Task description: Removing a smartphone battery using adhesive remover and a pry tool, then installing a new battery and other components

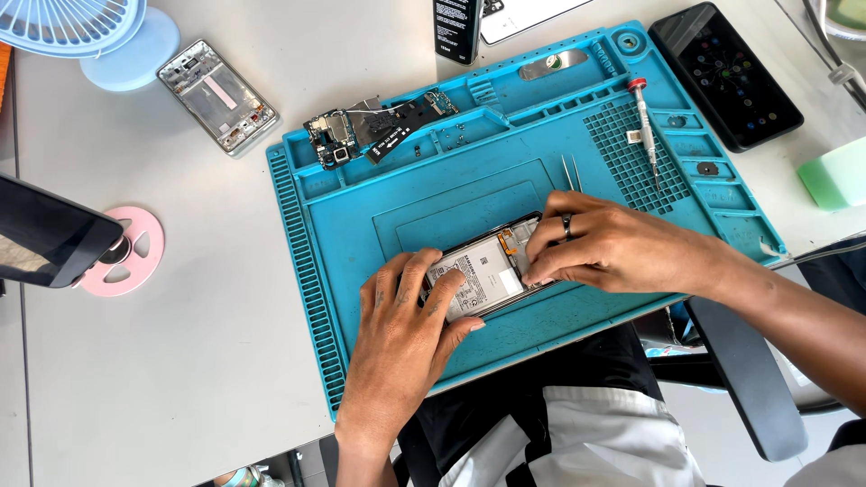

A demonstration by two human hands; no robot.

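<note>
Opened phone (483,275) lies on a blue mat (361,225), its battery exposed. Left hand (401,338) steadies its lower end, fingers closed on it; right hand (604,248) presses fingertips onto its upper edge. Prying next likely needs a steady hold.

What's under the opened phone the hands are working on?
The opened phone lies on the blue repair mat. Left hand and right hand cover both ends; the mat beneath is hidden.

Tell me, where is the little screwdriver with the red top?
The screwdriver lies on the blue mat's right side, over the grid of small holes, beyond the right hand and beside the tweezers.
</note>
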